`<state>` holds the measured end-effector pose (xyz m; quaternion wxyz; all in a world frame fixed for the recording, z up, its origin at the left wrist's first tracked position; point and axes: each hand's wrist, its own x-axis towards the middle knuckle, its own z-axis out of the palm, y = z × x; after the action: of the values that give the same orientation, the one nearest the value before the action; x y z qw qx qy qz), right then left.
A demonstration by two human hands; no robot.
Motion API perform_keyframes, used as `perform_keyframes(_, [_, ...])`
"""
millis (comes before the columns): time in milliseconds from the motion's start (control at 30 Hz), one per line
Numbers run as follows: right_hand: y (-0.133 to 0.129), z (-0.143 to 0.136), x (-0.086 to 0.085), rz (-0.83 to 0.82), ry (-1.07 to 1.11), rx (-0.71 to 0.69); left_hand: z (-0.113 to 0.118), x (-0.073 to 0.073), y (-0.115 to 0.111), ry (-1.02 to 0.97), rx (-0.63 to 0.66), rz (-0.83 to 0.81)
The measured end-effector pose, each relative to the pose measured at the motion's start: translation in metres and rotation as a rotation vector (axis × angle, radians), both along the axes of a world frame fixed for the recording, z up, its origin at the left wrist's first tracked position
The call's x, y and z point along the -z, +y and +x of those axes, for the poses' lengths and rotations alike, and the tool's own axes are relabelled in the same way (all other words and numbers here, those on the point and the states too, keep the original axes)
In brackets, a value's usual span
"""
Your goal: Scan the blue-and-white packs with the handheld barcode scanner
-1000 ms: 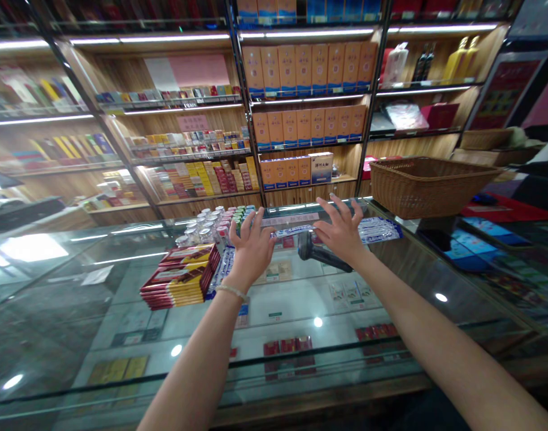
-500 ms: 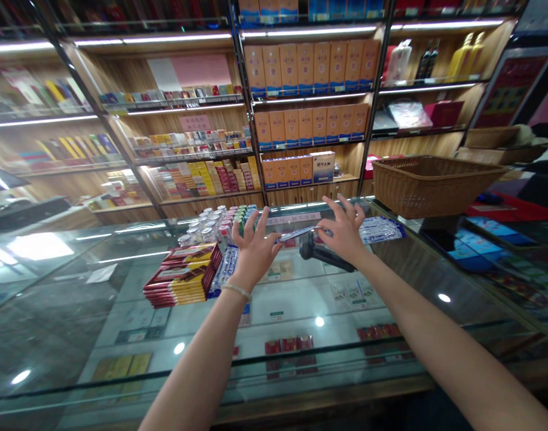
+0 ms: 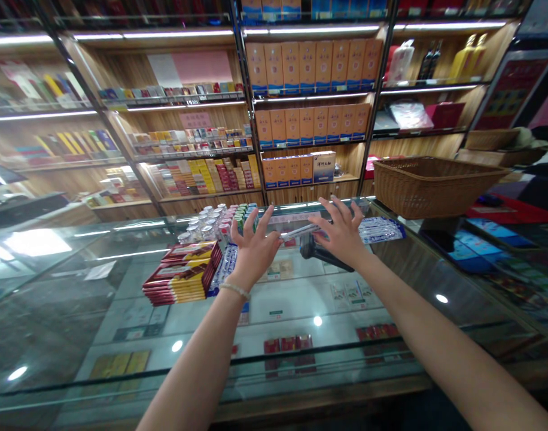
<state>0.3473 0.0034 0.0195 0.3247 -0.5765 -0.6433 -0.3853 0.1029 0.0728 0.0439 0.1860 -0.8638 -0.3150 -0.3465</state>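
Observation:
A thin, narrow blue-and-white packet (image 3: 298,231) is stretched between my two hands above the glass counter. My left hand (image 3: 255,248) pinches its left end between thumb and forefinger, the other fingers raised. At the other end, my right hand (image 3: 343,232) grips the packet with thumb and forefinger, its remaining fingers spread. Similar blue-and-white packets (image 3: 381,229) lie in a row right of my right hand. More such packets (image 3: 224,266) lie beside my left wrist. Below and behind the held packet rests a black handheld scanner (image 3: 325,253), partly covered by my right hand.
Red-and-yellow packs (image 3: 184,275) are stacked left of my left hand, with several small clear-and-white containers (image 3: 206,224) behind them. A wicker basket (image 3: 435,188) stands at the right on the glass counter (image 3: 296,311). Shelves of orange boxes (image 3: 307,66) line the back.
The packet has tilted a little in my fingers and shows more of its whitish side. My right fingers have shifted slightly; both hands stay in nearly the same place.

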Motion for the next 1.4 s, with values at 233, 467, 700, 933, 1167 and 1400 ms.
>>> perform_keyframes(233, [0.0, 0.001, 0.002, -0.035, -0.054, 0.002, 0.001, 0.003, 0.002, 0.022, 0.014, -0.021])
perform_keyframes(467, [0.002, 0.001, 0.002, 0.014, -0.064, -0.008, 0.002, 0.005, 0.003, 0.004, 0.004, -0.049])
perform_keyframes(700, [-0.003, -0.01, -0.002, -0.021, -0.01, -0.037, 0.004, 0.005, -0.005, 0.009, 0.03, 0.061])
perform_keyframes(933, [-0.006, -0.016, -0.004, -0.056, -0.028, -0.076, 0.01, 0.013, -0.007, -0.011, 0.019, 0.111])
perform_keyframes(1167, [-0.009, -0.019, -0.003, -0.184, 0.003, -0.041, 0.009, 0.011, -0.008, -0.012, 0.029, 0.087])
perform_keyframes(1400, [-0.007, -0.021, -0.007, -0.351, 0.168, 0.084, 0.0, 0.009, 0.0, -0.059, -0.076, 0.04])
